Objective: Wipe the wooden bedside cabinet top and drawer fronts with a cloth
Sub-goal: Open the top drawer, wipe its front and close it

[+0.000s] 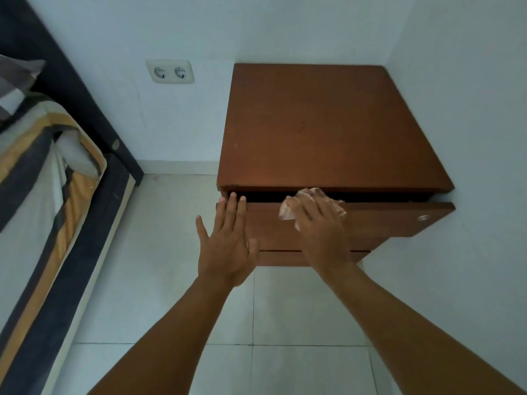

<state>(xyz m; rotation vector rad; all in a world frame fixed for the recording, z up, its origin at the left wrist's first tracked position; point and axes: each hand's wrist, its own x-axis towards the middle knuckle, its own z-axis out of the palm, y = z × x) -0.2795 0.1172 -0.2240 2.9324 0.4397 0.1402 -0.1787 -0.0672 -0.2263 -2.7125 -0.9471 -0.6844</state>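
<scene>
The brown wooden bedside cabinet (328,124) stands in the room corner, its top bare. Its upper drawer (385,220) is pulled out a little, leaving a dark gap under the top. My right hand (322,229) presses a crumpled pale patterned cloth (288,209) against the upper drawer front, near its top edge. My left hand (228,240) lies flat with fingers spread on the left end of that drawer front, holding nothing. A lower drawer front (282,258) shows below my hands.
A small round metal knob (423,217) sits at the drawer's right end. A bed (51,195) with a striped cover runs along the left. A double wall socket (170,71) is on the back wall. Pale floor tiles (176,252) lie between bed and cabinet; a wall (470,109) touches the cabinet's right side.
</scene>
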